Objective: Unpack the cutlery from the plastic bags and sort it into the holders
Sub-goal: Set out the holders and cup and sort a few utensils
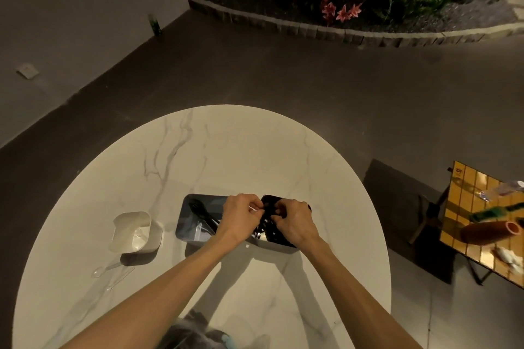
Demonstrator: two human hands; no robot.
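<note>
White holder [133,232]: stands at the left of the marble table [226,144], holding what looks like clear plastic; well apart from both hands.
Clear spoons [109,270]: lie on the table just in front of the white holder, hard to make out against the marble.
Dark tray [187,221]: sits left of centre with a black fork [202,214] lying in it, near the left wrist.
Left hand [241,214]: fingers curled together, pinching the near edge of a plastic bag of black cutlery [269,222].
Right hand [293,221]: fingers curled too, pinching the same bag from the other side.
Bag position: held between the two sets of fingertips, over a dark holder [279,239]; its lower part hangs below the knuckles.
Step in hand: probably tearing or pulling the bag open.
Doing it well: pull the two pinches apart gently and keep the opening over the holder, so pieces drop in rather than scatter.
</note>
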